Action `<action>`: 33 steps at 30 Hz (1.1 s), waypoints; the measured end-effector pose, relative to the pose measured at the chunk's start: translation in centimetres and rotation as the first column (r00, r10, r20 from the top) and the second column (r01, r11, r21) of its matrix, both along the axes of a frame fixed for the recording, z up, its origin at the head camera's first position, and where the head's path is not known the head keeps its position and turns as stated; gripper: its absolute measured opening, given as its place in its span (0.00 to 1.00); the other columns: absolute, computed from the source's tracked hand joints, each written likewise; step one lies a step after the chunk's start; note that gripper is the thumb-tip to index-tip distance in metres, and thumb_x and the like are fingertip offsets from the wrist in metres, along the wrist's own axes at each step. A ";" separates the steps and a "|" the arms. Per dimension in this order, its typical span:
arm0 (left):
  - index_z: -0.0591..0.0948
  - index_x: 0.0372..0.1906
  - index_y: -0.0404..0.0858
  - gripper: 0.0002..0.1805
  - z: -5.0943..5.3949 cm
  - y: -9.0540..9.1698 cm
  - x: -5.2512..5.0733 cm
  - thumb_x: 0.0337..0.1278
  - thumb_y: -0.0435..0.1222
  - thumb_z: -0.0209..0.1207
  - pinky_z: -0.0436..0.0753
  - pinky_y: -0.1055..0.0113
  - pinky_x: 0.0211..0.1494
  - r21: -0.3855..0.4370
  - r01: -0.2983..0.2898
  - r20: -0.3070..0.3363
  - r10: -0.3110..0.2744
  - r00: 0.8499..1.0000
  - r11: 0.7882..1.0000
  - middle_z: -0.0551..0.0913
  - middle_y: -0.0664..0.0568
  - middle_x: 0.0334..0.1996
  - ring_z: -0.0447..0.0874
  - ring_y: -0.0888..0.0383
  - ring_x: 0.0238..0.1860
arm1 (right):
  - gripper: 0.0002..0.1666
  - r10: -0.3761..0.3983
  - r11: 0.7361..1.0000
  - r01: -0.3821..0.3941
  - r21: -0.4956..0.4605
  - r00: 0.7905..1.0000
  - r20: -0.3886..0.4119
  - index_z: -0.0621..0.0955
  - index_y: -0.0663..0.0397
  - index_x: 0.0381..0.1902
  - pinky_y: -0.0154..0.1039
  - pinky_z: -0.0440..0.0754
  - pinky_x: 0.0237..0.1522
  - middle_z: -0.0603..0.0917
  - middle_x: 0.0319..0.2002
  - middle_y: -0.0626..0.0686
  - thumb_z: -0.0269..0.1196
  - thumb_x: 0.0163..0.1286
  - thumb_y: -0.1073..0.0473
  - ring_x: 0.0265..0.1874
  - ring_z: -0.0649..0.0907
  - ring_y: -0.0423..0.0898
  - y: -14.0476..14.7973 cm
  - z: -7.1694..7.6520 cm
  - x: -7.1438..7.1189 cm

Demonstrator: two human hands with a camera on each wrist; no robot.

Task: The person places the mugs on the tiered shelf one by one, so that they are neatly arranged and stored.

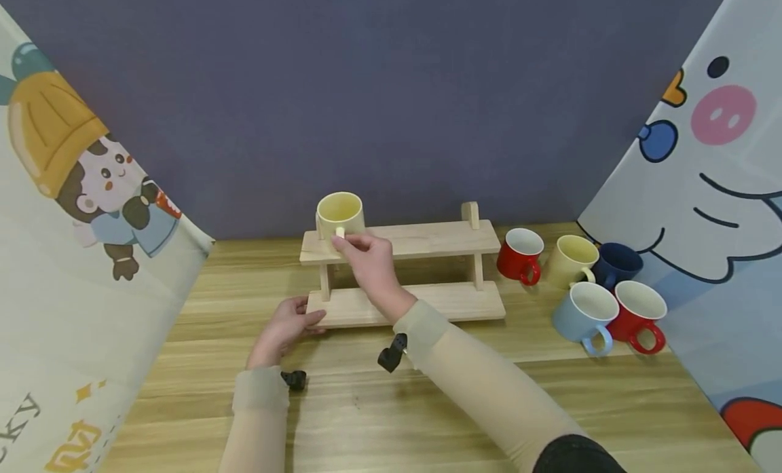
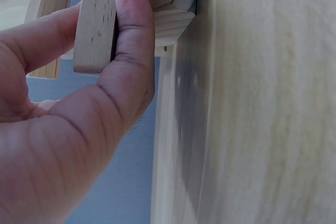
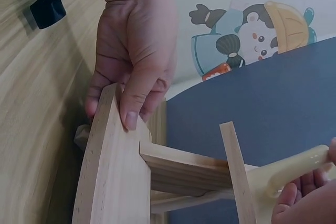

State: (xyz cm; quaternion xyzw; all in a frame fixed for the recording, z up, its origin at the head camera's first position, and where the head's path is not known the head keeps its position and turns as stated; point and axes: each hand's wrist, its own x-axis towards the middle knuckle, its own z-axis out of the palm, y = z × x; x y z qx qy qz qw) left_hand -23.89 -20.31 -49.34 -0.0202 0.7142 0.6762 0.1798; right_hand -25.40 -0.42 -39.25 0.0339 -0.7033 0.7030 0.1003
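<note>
A two-tier wooden rack (image 1: pixel 430 239) stands against the dark backdrop. At the left end of its upper board is a pale yellow mug (image 1: pixel 340 208), upright, its handle facing me. My right hand (image 1: pixel 374 268) pinches that handle between thumb and fingers; whether the mug's base touches the board is hard to see. The left hand (image 1: pixel 286 329) grips the left end of the lower board (image 1: pixel 452 300). In the left wrist view, the thumb and a finger of that hand (image 2: pixel 79 108) clasp the board's end (image 2: pixel 94 30).
To the rack's right stand a red mug (image 1: pixel 516 259), another yellow mug (image 1: pixel 568 259), a dark blue mug (image 1: pixel 617 262), a light blue mug (image 1: pixel 583 313) and a second red mug (image 1: pixel 638 317). Printed cloths (image 1: pixel 79 290) flank the wood-grain table (image 1: pixel 366 419) on both sides.
</note>
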 end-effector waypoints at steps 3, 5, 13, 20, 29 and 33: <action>0.54 0.73 0.16 0.34 0.0 0.0 0.0 0.72 0.25 0.57 0.89 0.51 0.50 -0.005 -0.003 0.002 0.003 1.000 1.000 0.73 0.26 0.57 0.82 0.44 0.48 | 0.18 0.016 1.000 -0.016 0.007 1.000 0.022 0.90 0.54 0.43 0.40 0.86 0.46 0.88 0.39 0.46 0.73 0.66 0.46 0.42 0.84 0.44 0.8 -0.1 0.0; 0.54 0.73 0.17 0.35 0.0 0.0 0.1 0.72 0.25 0.57 0.89 0.52 0.50 -0.013 -0.008 0.010 0.008 1.000 1.000 0.73 0.26 0.57 0.82 0.44 0.49 | 0.17 0.022 1.000 -0.023 0.008 0.999 0.034 0.90 0.52 0.43 0.40 0.86 0.47 0.88 0.41 0.45 0.73 0.67 0.46 0.43 0.84 0.44 1.4 -0.2 0.2; 0.52 0.74 0.17 0.36 0.1 0.0 0.2 0.72 0.25 0.57 0.88 0.52 0.50 -0.021 -0.006 0.013 0.006 1.000 1.000 0.72 0.26 0.58 0.81 0.42 0.50 | 0.20 0.038 0.999 -0.038 0.004 0.999 -0.007 0.89 0.53 0.46 0.43 0.85 0.49 0.88 0.44 0.48 0.74 0.65 0.44 0.47 0.84 0.45 4.7 0.2 1.1; 0.53 0.74 0.17 0.35 0.1 0.0 0.2 0.72 0.24 0.57 0.88 0.52 0.51 -0.012 -0.013 0.024 0.013 1.000 1.000 0.72 0.27 0.57 0.82 0.43 0.49 | 0.22 0.000 1.000 0.001 0.023 0.999 -0.042 0.87 0.62 0.50 0.41 0.86 0.49 0.88 0.45 0.50 0.73 0.68 0.50 0.47 0.84 0.46 8.0 0.4 2.0; 0.52 0.74 0.17 0.35 -0.2 0.0 0.1 0.72 0.24 0.56 0.88 0.53 0.51 -0.009 -0.019 0.012 0.019 1.000 1.000 0.72 0.27 0.57 0.82 0.44 0.48 | 0.21 -0.081 0.995 0.085 0.047 0.994 -0.076 0.88 0.57 0.51 0.37 0.86 0.48 0.88 0.47 0.52 0.74 0.67 0.50 0.46 0.85 0.48 13.1 0.3 3.5; 0.51 0.74 0.17 0.35 -0.2 0.0 0.1 0.73 0.24 0.56 0.88 0.53 0.52 -0.003 -0.016 0.015 0.016 1.000 1.000 0.70 0.26 0.60 0.81 0.42 0.50 | 0.23 -0.136 0.987 0.143 0.069 0.986 -0.099 0.87 0.62 0.52 0.33 0.86 0.48 0.88 0.47 0.54 0.73 0.67 0.52 0.44 0.86 0.46 15.6 -0.3 4.5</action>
